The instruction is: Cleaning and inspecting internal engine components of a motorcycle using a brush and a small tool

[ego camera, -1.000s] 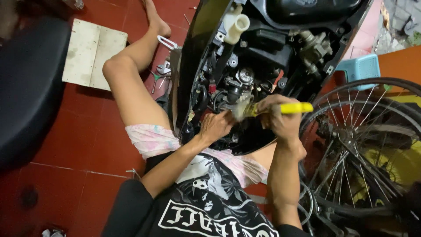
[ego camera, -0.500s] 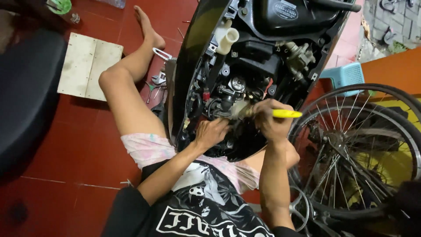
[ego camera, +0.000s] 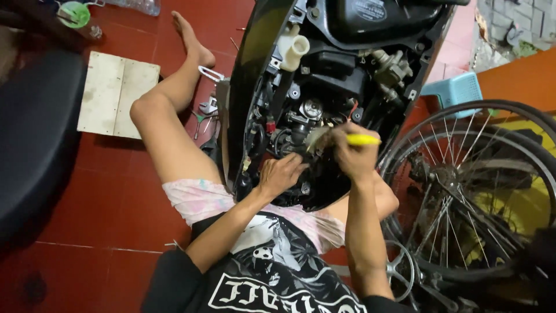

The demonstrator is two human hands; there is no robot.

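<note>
Yellow-handled brush [ego camera: 347, 139] sits gripped in the closed right hand [ego camera: 346, 155], bristles against the exposed scooter engine [ego camera: 307, 116], while the left hand [ego camera: 280, 174], fingers curled, presses the black bodywork [ego camera: 249, 75] below, bicycle wheel [ego camera: 480, 191] alongside.

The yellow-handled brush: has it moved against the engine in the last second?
No real move. The brush in the right hand stays by the same engine part; only the camera has shifted.
</note>
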